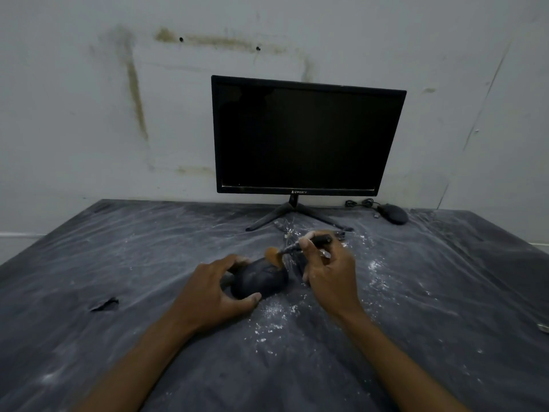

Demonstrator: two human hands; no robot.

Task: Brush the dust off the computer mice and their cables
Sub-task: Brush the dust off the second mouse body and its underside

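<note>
Brush [274, 254] pinched in right hand [329, 272], bristles on mouse [261, 281]; left hand [217, 289] grips it. Second mouse [393, 213] and cable [359, 203] likely left.

Left hand [218, 288] curled in a grip; right hand [331, 270] pinching

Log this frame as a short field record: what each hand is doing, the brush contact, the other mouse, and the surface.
left hand: grips the near mouse on the table
right hand: holds the brush
brush contact: bristles on the near mouse's far end
far mouse: untouched beside the monitor, cable coiled
plastic sheet: covers the table, dusted with white powder
</note>
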